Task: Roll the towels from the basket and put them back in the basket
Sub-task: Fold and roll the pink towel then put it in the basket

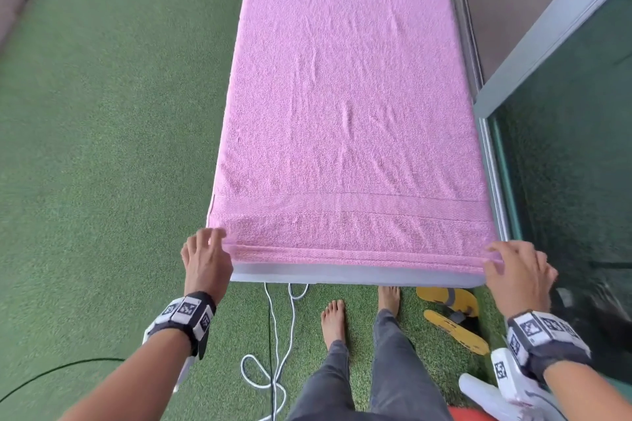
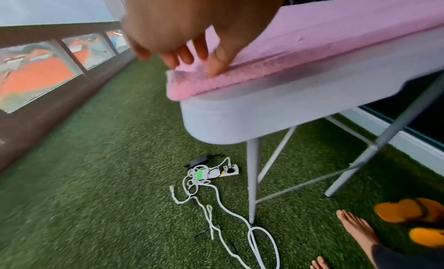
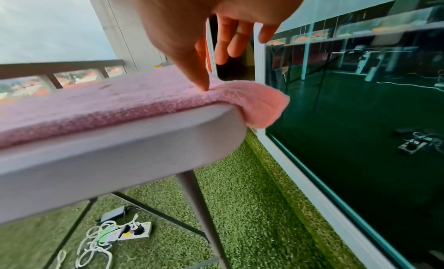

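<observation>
Pink: 1 towel [image 1: 352, 106], 2 hands pinching its 2 near corners.

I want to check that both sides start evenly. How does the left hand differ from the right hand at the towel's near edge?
The left hand is at the pink towel's near left corner, the right hand at its near right corner. The left corner lies flat on the table; the right corner droops past the table's side. Both pinch the hem, thumb nearest the camera.

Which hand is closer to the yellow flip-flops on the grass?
Right. The right hand is at the towel's near right corner, just above the yellow flip-flops; the left hand is at the opposite corner.
</observation>
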`<state>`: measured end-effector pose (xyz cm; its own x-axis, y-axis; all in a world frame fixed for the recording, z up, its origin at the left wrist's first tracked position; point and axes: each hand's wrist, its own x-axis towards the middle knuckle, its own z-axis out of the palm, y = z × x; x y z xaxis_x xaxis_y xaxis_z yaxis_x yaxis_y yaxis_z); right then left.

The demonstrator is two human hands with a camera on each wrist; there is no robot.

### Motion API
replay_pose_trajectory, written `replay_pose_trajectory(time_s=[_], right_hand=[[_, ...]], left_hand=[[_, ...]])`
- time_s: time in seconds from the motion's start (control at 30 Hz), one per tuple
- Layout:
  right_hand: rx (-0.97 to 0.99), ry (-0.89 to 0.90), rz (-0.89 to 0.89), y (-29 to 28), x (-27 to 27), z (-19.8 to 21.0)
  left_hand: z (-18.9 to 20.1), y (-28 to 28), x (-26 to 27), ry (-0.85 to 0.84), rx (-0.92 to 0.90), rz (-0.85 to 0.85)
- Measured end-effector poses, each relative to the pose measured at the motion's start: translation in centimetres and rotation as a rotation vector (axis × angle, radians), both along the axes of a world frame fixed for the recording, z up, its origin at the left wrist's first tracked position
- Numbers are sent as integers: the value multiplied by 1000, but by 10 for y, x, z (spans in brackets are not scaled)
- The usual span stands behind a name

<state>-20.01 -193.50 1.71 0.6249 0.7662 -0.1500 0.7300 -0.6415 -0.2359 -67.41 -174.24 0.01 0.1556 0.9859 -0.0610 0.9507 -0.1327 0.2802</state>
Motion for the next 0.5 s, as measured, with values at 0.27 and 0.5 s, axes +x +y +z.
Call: replay_pose_trajectory(time_s=[0.27,0.5], right_hand=[[62,225,-116,-8,-6,-1],[224,92,4,-3,-6,-7]], left_hand=[[-9,-21,16,-182,80,-294],[0,0,7,-174,115,-305]])
